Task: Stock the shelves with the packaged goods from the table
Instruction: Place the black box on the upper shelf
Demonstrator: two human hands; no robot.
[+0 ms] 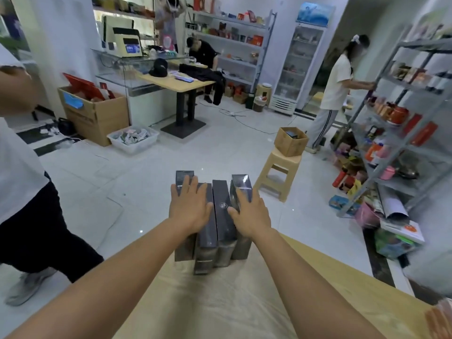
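Left hand [190, 206]: fingers straight, slightly spread, pressed flat on the outermost left box.
Right hand [249, 214]: fingers straight, close together, laid along the outermost right box.
Black boxes [221, 192]: upright, packed side by side between both sets of fingers.
Wooden table [220, 302]: under the boxes, nearer than the fingertips.
Metal shelving rack [403, 143]: stocked, well right of the right fingers.

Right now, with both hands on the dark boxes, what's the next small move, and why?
Probably squeeze the left hand and right hand inward to square the dark boxes before carrying. Their near ends sit staggered, and both hands lie on them with straight fingers. The shelves stand off to the right.
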